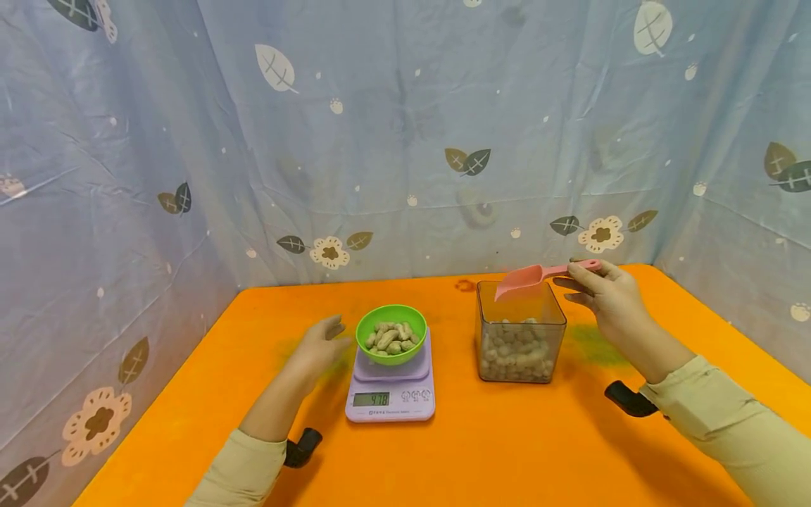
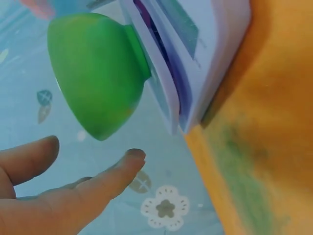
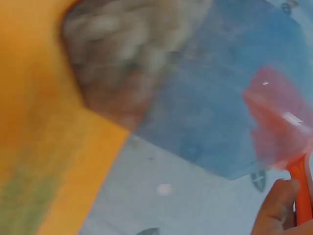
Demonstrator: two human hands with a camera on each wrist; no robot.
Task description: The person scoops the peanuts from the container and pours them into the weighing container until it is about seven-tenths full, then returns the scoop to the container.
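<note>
Weighing out peanuts, by the look of it. Right hand pinching the handle of a pink scoop, held empty above the clear container of peanuts on the orange desk. Left hand open, fingers relaxed, just beside the green bowl on the scale — display seems to read 47.8, other lettering too small. Next, probably: dipping for a careful top-up.

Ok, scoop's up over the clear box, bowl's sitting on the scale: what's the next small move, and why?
Probably dip the pink scoop down into the clear container. It looks empty and hangs over the open top, where the peanuts lie low. The right hand holds its handle; the left hand sits open beside the green bowl on the scale.
</note>
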